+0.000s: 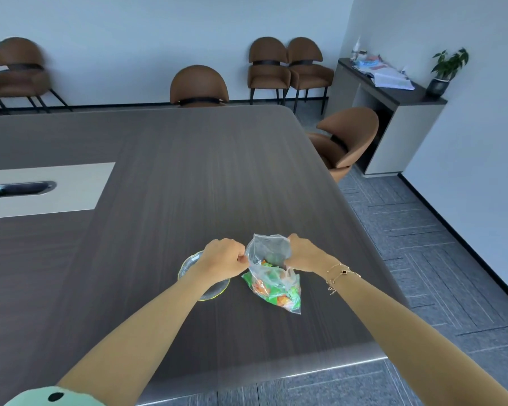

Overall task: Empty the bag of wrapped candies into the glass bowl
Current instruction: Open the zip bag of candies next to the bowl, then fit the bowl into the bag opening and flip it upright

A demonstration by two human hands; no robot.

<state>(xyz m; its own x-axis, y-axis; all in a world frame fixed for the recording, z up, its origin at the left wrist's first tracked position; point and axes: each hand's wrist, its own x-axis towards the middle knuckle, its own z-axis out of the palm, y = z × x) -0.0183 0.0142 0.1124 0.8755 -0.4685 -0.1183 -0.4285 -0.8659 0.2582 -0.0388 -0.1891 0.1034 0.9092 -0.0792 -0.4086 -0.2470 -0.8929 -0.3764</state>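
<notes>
A clear plastic bag [272, 276] of green and orange wrapped candies [279, 294] rests on the dark wood table [188, 171], its mouth raised and spread apart. My left hand [225, 259] pinches the left edge of the mouth. My right hand [302, 254] grips the right edge. The glass bowl [214, 291] sits just left of the bag, mostly hidden under my left hand and wrist; only parts of its rim show.
The table's right edge and near edge lie close to the bag. A light inset panel with a metal cable slot [18, 189] is at far left. Brown chairs [346, 139] stand around the table; a side cabinet [393, 112] with papers and a plant stands at right.
</notes>
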